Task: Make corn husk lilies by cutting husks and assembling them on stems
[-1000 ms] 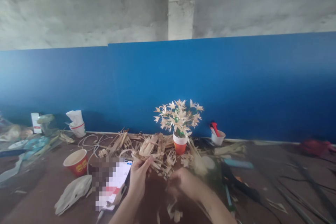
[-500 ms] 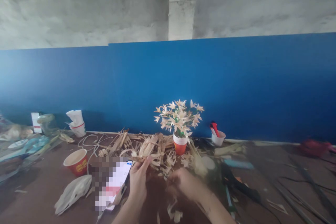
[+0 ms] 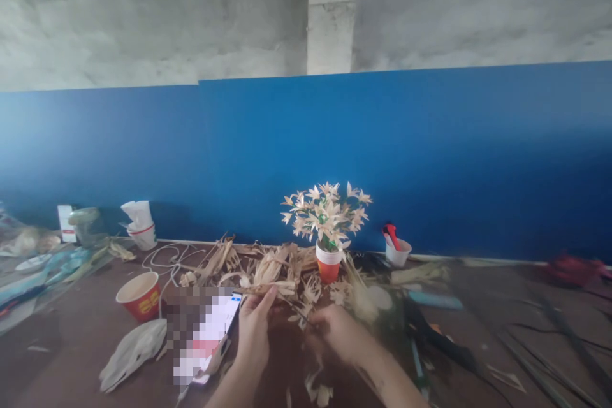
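Note:
My left hand (image 3: pixel 254 328) is closed in a pinch on a pale dried corn husk (image 3: pixel 277 287), in front of the husk pile. To its right, my right hand (image 3: pixel 337 331) is closed around a thin dark tool (image 3: pixel 300 315) that looks like scissors. Its tip points toward the left hand, and its grip is hidden by my fingers. Small husk scraps (image 3: pixel 319 389) lie below the hands. Just behind them stands a bunch of cream husk flowers (image 3: pixel 327 210) in a red and white paper cup (image 3: pixel 329 266).
A phone (image 3: pixel 210 338) lies left of my left hand, beside a red paper cup (image 3: pixel 138 306) and a crumpled husk (image 3: pixel 134 354). Near the blue wall (image 3: pixel 248 159) stands a white cup (image 3: pixel 398 255) holding a red-handled tool. A black-handled object (image 3: pixel 440 344) lies at right.
My right hand has turned slightly, and the thin dark tool now shows more plainly between the hands. My left hand has barely moved and keeps its pinch.

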Demonstrator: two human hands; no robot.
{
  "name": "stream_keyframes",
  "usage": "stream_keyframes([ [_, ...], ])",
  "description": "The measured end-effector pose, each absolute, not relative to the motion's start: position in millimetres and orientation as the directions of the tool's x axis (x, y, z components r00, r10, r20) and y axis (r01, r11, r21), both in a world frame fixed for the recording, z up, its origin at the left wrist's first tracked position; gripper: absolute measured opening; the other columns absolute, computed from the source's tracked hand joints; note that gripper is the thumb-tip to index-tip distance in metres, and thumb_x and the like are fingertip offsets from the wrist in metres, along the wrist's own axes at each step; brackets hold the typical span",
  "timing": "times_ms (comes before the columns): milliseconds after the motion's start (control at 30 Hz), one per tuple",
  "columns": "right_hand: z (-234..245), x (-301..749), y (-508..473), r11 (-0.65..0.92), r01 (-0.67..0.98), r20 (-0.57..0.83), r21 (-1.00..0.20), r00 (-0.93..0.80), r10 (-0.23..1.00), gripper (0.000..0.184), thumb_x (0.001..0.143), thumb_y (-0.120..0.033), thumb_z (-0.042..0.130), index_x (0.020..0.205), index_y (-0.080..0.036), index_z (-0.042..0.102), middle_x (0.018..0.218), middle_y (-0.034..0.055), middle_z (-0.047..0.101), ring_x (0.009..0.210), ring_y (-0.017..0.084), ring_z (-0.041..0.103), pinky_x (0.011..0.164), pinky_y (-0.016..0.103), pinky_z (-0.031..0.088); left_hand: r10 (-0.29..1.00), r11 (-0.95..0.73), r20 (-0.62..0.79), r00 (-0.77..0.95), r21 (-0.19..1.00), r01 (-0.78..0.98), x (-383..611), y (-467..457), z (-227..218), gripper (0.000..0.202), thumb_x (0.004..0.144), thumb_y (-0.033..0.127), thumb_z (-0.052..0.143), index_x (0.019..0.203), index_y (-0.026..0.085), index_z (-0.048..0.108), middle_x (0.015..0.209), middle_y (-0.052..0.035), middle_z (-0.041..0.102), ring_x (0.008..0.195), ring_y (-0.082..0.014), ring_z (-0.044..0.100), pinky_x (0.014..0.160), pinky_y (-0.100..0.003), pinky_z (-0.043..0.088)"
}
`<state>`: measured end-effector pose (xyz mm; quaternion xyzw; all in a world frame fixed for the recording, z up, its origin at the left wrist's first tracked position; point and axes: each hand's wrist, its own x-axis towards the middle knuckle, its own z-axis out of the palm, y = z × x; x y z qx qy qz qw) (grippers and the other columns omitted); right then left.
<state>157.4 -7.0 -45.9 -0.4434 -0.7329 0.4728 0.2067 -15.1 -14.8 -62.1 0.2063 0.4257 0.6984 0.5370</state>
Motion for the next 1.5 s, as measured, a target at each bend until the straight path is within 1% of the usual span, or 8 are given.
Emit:
stream_keyframes([
  [233,-50.7,155.9,-6.2,0.181,0.462,-0.086,-0.868,-0.5,0.862,0.011,0.067,-0.018,0.061,0.069,-0.012,0.07,0.065,0.0027,0.067,0.058,0.013,0.056,0.052,0.019,0.039,0.934,-0.099,-0.118,-0.338,0.824,-0.559,-15.5,-13.2,-70.2,0.029,0.061,0.027,0.08,0.083,0.016,0.065,0.07,-0.0015,0.072,0.064,-0.0155,0.068,0.062,-0.023,0.053],
  [333,-51.2,158.5,-5.4,0.149,0.486,-0.136,-0.861,-0.502,0.854,0.012,0.068,-0.021,0.063,0.072,-0.014,0.072,0.062,0.001,0.066,0.056,0.013,0.056,0.054,0.02,0.042,0.939,-0.092,-0.115,-0.323,0.823,-0.561,-16.8,-11.7,-73.7,0.029,0.061,0.03,0.079,0.081,0.015,0.065,0.072,-0.0031,0.072,0.064,-0.0178,0.067,0.063,-0.027,0.053],
  [433,-50.2,164.2,-4.2,0.114,0.487,-0.194,-0.866,-0.537,0.821,0.016,0.067,-0.026,0.066,0.078,-0.015,0.072,0.06,-0.0001,0.065,0.054,0.012,0.056,0.054,0.021,0.043,0.924,-0.14,-0.085,-0.372,0.832,-0.537,-20.9,-9.1,-75.3,0.029,0.059,0.029,0.079,0.079,0.015,0.065,0.068,-0.0005,0.069,0.061,-0.0141,0.064,0.059,-0.024,0.05],
  [600,-46.6,173.1,-1.7,0.037,0.459,-0.254,-0.888,-0.554,0.793,0.02,0.069,-0.032,0.067,0.079,-0.015,0.071,0.056,-0.0016,0.062,0.051,0.011,0.055,0.052,0.021,0.043,0.911,-0.168,-0.046,-0.409,0.865,-0.473,-27.4,-4.8,-74.1,0.045,0.056,0.027,0.08,0.096,0.015,0.064,0.077,-0.0023,0.068,0.063,-0.0129,0.062,0.058,-0.022,0.049],
  [800,-49.6,183.5,4.1,-0.023,0.436,-0.294,-0.9,-0.567,0.77,0.018,0.063,-0.028,0.072,0.076,-0.015,0.071,0.052,-0.0035,0.058,0.046,0.009,0.051,0.044,0.018,0.038,0.922,-0.134,-0.054,-0.383,0.884,-0.448,-29.1,-6.7,-68.0,0.059,0.056,0.03,0.08,0.109,0.016,0.061,0.079,-0.0035,0.07,0.061,-0.0151,0.064,0.056,-0.023,0.048],
  [1000,-44.9,191.1,5.8,-0.039,0.394,-0.279,-0.918,-0.575,0.769,0.017,0.064,-0.027,0.07,0.075,-0.016,0.072,0.051,-0.004,0.056,0.041,0.006,0.046,0.037,0.016,0.029,0.928,-0.105,-0.086,-0.363,0.874,-0.475,-27.9,-9.1,-62.3,0.056,0.053,0.029,0.081,0.104,0.015,0.063,0.08,-0.0044,0.071,0.064,-0.0161,0.065,0.057,-0.024,0.049],
  [1300,-48.0,186.2,6.5,0.027,0.48,-0.278,-0.877,-0.551,0.787,0.015,0.063,-0.027,0.07,0.073,-0.016,0.072,0.055,-0.0014,0.062,0.052,0.011,0.053,0.046,0.019,0.038,0.958,-0.052,-0.08,-0.277,0.896,-0.441,-24.3,-11.0,-58.0,0.052,0.052,0.029,0.081,0.1,0.015,0.067,0.077,-0.0036,0.071,0.061,-0.0158,0.064,0.054,-0.022,0.047],
  [1500,-47.7,187.5,3.4,-0.076,0.461,-0.34,-0.884,-0.522,0.782,0.014,0.063,-0.026,0.07,0.072,-0.016,0.072,0.045,-0.0039,0.055,0.04,0.007,0.046,0.036,0.015,0.03,0.974,-0.037,-0.071,-0.215,0.887,-0.461,-22.8,-3.5,-69.4,0.049,0.047,0.029,0.083,0.092,0.013,0.07,0.072,-0.0065,0.071,0.063,-0.0192,0.065,0.058,-0.027,0.05],
])
